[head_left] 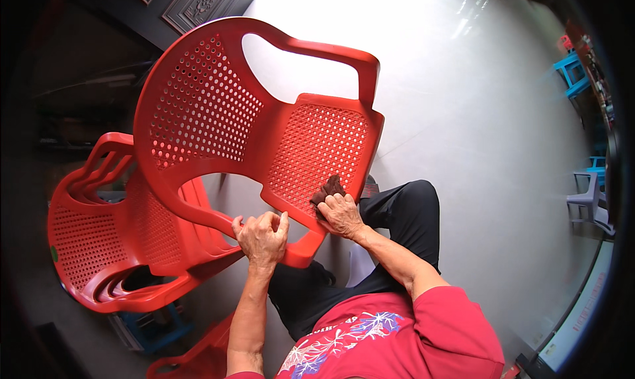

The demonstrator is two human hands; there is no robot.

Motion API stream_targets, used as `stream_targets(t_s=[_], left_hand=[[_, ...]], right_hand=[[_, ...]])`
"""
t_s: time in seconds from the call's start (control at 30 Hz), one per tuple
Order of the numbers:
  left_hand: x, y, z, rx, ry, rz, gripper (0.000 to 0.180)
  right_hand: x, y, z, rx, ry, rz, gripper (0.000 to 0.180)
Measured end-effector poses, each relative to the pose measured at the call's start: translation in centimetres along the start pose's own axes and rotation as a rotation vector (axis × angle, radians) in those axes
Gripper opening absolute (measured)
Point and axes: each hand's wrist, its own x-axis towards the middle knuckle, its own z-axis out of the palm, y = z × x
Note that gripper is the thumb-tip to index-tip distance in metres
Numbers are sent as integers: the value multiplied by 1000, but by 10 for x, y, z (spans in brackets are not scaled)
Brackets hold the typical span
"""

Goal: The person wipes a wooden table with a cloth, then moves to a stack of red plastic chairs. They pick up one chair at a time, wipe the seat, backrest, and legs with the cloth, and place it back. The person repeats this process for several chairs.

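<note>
So the red plastic chair (pixel 264 121) is being held tipped up over the person's lap, perforated seat and back facing the camera, one armrest pointing up toward the top of the view. The right hand (pixel 340 213) is pressing a dark brown rag (pixel 329 188) against the lower edge of the seat, fingers closed down on the cloth. The left hand (pixel 262 237) is gripping the near armrest, fingers curled tight around the rail, steadying the whole thing.

The person is sitting, black trousers and a red shirt showing at the bottom. Just to the left, a stack of matching red chairs (pixel 99 247) is sitting nested together, touching the held chair's lower side. Under that stack something blue (pixel 155 326) is peeking out; can't tell what it is.

The floor (pixel 476 134) is pale, smooth and glossy, catching light reflections near the top. Far off on the right, small blue stools (pixel 572 68) and a grey one (pixel 585 200) are standing by the wall. A dark carved door (pixel 198 2) is filling the top left.
</note>
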Motion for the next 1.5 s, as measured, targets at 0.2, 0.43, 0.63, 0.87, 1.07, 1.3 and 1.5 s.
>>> stream_targets(t_s=[0.2,0.43,0.63,0.87,1.07,1.3,1.5], left_hand=[[1,4,-2,-54,38,4,33],[2,8,-6,-116,52,17,32],[-2,7,-6,-152,32,4,34],[2,7,-4,-154,74,17,34],[1,-1,-1,-98,76,5,33],[3,5,-6,-138,69,28,32],[4,4,-3,-176,66,42,33]], right_hand=[[22,37,5,-21,4,-78,17],[92,118,23,-247,37,148,18],[149,145,34,-334,281,368,39],[112,84,37,-24,-15,83,27],[36,9,6,217,-157,-148,23],[54,42,14,135,-117,-272,25],[131,94,59,-63,199,-120,25]])
